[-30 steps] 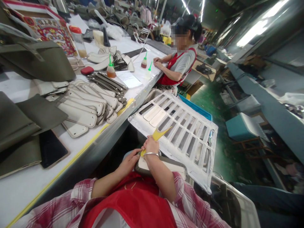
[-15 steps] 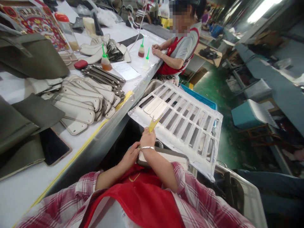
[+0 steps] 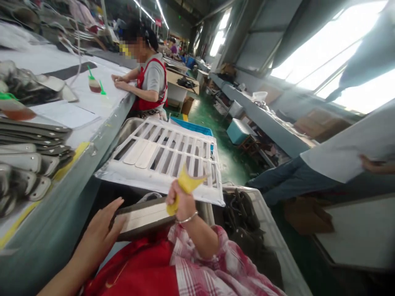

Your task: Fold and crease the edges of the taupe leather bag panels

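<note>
My right hand [image 3: 182, 205] is closed around a flat yellow tool [image 3: 189, 181] with a notched, two-pointed end, held up over my lap. To the left, my left hand [image 3: 100, 226] is open, fingers apart, by the left end of a long dark grey-framed piece [image 3: 145, 218] with a pale inner panel. Whether the thumb touches that piece is unclear through the blur. Just beyond lies a white slatted rack [image 3: 138, 180], bearing two pale rounded strips [image 3: 140, 154] side by side at its left.
On the left, a worktable [image 3: 89, 158] carries stacked pale strips [image 3: 21, 162], dark strips [image 3: 31, 133] and a green-tipped bottle [image 3: 94, 84]. A co-worker [image 3: 154, 82] sits at its far side. A bin of dark pieces [image 3: 243, 213] stands right; another person's jeans [image 3: 277, 181] show beyond.
My view has swung right. My left hand has come away from the right wrist area and opened. The yellow tool, still in my right hand, now tilts with its notched end toward the right.
</note>
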A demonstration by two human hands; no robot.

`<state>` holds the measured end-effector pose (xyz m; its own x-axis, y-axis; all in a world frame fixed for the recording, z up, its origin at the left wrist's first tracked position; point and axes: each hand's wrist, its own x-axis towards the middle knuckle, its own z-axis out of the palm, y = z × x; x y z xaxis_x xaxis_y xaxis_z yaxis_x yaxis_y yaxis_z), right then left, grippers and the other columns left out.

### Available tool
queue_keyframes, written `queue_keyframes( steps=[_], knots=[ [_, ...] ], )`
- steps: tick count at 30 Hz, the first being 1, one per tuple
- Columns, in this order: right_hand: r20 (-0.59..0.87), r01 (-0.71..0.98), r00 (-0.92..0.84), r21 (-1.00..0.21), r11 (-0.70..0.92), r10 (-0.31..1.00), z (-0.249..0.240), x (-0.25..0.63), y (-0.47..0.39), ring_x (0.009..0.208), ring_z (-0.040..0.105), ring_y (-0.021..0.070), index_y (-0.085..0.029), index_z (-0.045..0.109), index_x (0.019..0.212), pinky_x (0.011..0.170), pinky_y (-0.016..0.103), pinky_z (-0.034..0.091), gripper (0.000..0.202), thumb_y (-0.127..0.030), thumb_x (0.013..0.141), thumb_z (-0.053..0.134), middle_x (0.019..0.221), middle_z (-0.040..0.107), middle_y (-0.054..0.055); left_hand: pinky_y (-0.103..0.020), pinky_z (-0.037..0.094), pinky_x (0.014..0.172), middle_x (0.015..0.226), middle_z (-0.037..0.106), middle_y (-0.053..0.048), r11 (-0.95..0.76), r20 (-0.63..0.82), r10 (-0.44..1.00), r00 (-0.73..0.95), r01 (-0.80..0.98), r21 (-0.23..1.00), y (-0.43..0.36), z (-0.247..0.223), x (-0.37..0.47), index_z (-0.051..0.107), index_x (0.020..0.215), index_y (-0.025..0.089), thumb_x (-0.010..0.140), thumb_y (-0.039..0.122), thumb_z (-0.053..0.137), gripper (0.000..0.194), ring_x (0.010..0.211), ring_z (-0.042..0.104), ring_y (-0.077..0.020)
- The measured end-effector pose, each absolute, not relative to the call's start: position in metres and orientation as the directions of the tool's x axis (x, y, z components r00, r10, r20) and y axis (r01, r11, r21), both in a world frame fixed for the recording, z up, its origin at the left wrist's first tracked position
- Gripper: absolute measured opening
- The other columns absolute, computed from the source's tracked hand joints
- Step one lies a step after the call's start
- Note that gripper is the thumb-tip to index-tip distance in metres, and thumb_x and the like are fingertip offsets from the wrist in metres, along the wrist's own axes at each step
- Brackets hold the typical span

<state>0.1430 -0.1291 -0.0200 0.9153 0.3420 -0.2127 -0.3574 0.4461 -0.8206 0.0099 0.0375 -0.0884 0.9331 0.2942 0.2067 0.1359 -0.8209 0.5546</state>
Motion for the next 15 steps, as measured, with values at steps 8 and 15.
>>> queue_keyframes(
  steps=[8,15],
  knots=[
    [-0.317,-0.302,0.945,-0.753,0.584,0.081,-0.052,0.178,-0.227,0.032,0.023,0.0043,-0.020,0.044,0.073,0.033,0.017,0.025,0.020,-0.037,0.073,0.052,0.041,0.030,-0.012,-0.046,0.017,0.104,0.138,0.035,-0.011,-0.931,0.130,-0.211,0.969,-0.240,0.276,-0.070,-0.075,0.091,0.037,0.130,0.016,0.075,0.055,0.047,0.069,0.126,0.031,-0.0276],
    [-0.430,-0.375,0.902,-0.730,0.571,0.042,-0.077,0.191,-0.220,0.029,0.019,0.0045,-0.020,0.043,0.071,0.029,0.017,0.018,0.016,-0.035,0.074,0.047,0.038,0.024,-0.013,-0.041,0.023,0.099,0.137,0.036,-0.013,-0.950,0.076,-0.169,0.983,-0.183,0.253,-0.085,-0.085,0.115,0.032,0.132,0.013,0.073,0.056,0.048,0.075,0.121,0.035,-0.0276]
  ],
)
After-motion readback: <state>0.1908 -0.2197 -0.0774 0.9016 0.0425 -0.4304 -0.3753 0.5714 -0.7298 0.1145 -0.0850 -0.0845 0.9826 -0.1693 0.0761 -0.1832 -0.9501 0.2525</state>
